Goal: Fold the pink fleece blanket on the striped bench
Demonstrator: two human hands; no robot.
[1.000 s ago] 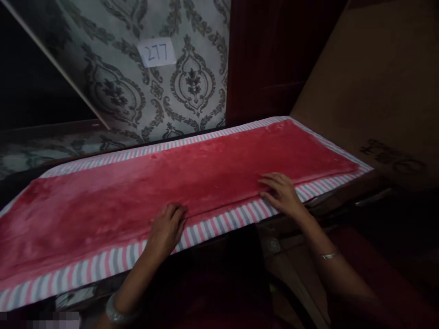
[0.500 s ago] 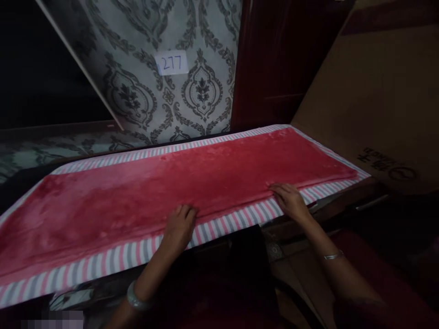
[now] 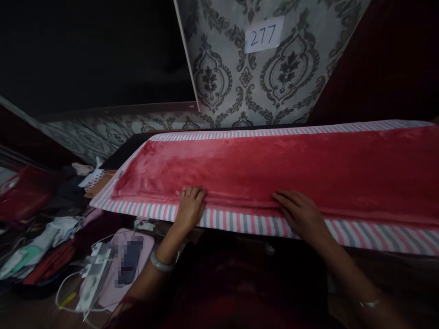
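Left hand (image 3: 191, 208) + right hand (image 3: 305, 217) | red cloth (image 3: 240, 164), near edge | gap between

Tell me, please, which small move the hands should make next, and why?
Probably the left hand should gently smooth the red cloth leftward along its near edge: a crease shows there on both sides of this hand, while the right hand is farther right along that edge.

We're in a home, by its looks | there's patterned wallpaper (image 3: 245, 91) | big dark television (image 3: 99, 55) | clothes (image 3: 51, 262) heaped left | power strip (image 3: 91, 285) below
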